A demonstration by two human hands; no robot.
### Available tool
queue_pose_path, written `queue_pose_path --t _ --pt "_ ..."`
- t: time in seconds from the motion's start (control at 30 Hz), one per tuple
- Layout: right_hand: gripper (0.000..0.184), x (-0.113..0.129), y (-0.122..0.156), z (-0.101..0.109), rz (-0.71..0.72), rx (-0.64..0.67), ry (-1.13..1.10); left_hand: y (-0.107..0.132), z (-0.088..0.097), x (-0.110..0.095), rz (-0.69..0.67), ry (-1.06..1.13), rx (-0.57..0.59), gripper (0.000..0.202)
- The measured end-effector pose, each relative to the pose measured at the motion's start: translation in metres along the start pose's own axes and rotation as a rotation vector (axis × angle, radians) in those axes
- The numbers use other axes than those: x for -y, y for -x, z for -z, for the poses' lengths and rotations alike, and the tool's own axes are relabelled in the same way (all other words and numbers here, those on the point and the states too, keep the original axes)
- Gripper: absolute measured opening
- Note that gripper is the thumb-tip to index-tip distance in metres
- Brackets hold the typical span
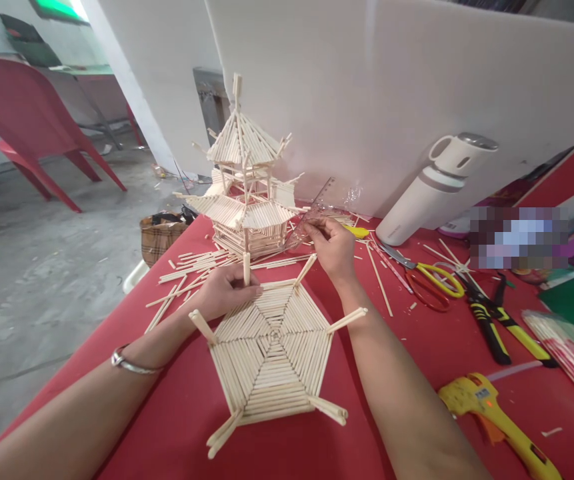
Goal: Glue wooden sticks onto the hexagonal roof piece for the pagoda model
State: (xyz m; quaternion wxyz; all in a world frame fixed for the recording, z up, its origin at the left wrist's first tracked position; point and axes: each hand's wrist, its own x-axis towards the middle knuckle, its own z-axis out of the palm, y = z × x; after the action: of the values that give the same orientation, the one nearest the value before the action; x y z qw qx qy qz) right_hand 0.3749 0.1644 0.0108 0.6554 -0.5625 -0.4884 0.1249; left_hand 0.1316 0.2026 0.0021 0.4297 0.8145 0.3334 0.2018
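A six-sided roof panel (pixel 287 367) of pale wooden sticks, with paired sticks jutting from its corners, is in front of me above the red table. My left hand (pixel 221 293) grips its far left edge, thumb on top beside a corner post; the fingers underneath are partly hidden. Beyond the panel, my right hand (pixel 334 247) is closed in a pinch on a clear plastic ruler (pixel 323 195), whose lower part is hard to make out. A tiered stick pagoda (pixel 247 180) stands upright just behind both hands, left of the ruler.
Loose sticks (pixel 187 273) are scattered around the pagoda. On the right lie scissors (pixel 434 279), yellow-black pliers (pixel 507 320) and a yellow glue gun (pixel 501 420). A white thermos (pixel 424 193) stands near the white wall panel (pixel 367 100). The red table's (pixel 131 373) left edge drops to the floor.
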Motion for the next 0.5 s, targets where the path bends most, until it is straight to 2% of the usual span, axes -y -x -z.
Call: queue_pose_path --t 0.5 --pt "0.016 -0.0032 0.0013 -0.0011 -0.026 0.002 -0.002 0.0013 0.0009 -0.0022 -0.002 0.007 -0.003 0.021"
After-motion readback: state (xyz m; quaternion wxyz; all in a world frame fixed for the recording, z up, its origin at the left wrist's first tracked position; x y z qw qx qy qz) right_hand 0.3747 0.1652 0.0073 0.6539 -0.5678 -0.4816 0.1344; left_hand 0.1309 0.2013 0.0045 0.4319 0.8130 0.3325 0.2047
